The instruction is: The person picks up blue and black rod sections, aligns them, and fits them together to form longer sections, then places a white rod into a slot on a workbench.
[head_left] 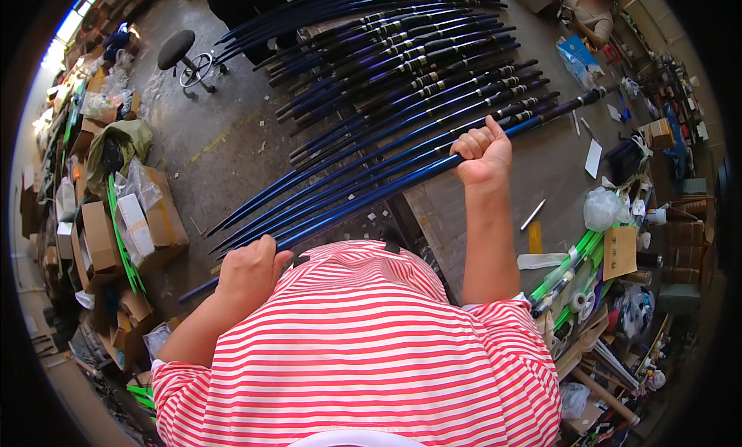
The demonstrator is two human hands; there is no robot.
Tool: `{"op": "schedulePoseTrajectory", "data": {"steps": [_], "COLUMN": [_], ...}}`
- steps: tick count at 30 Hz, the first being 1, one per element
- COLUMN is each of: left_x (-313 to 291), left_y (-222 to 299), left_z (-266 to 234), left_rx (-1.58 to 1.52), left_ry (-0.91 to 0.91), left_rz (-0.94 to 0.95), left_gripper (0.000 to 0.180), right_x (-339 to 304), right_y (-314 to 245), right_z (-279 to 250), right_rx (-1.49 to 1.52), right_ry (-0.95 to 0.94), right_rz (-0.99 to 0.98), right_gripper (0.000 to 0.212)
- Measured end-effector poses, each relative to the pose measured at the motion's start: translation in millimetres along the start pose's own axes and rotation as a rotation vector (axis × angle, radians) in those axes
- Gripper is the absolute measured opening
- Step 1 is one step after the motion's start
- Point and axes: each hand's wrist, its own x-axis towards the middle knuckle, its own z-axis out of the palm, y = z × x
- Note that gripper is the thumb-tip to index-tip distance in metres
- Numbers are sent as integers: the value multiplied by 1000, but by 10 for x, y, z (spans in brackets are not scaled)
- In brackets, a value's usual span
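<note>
A long blue fishing rod (371, 193) slants across in front of my body, its dark handle up at the right and its thin end down at the left. My right hand (484, 155) is wrapped around it toward the handle, thumb sticking up. Lower at the left, my left hand (251, 271) is closed on the thinner stretch, partly hiding it. Just beyond lie several similar rods (410, 130) side by side on the table, their blue tips reaching past its left side. Farther back, more dark rods (402, 49) are bunched close together.
A white pen (533, 214) and white card (593, 159) lie on the grey table (456, 215). Green strips (563, 271) and plastic bags crowd the right. Left are a round stool (176, 50) and cardboard boxes (166, 211). Two other people are at the far side.
</note>
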Motion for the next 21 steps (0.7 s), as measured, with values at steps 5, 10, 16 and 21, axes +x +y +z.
{"op": "schedulePoseTrajectory", "data": {"steps": [5,10,16,21], "left_x": [44,-33,-500,-560], "left_y": [7,-34,-795,-805], "left_z": [-263,-208,-125,-147], "left_rx": [-566,-449,-478,-337], "left_ry": [-584,-517,-186,78], "left_rz": [-150,-110,-222,44], "left_gripper": [37,29,20,19], "right_x": [-38,123,246,258], "right_y": [-103,-214,-477,-555], "right_z": [-2,-99,-170,-175], "right_rx": [24,4,32,50], "right_ry": [-91,-117,-42,-31], "right_rz": [87,64,-36,-55], "right_gripper": [48,48,48,48]}}
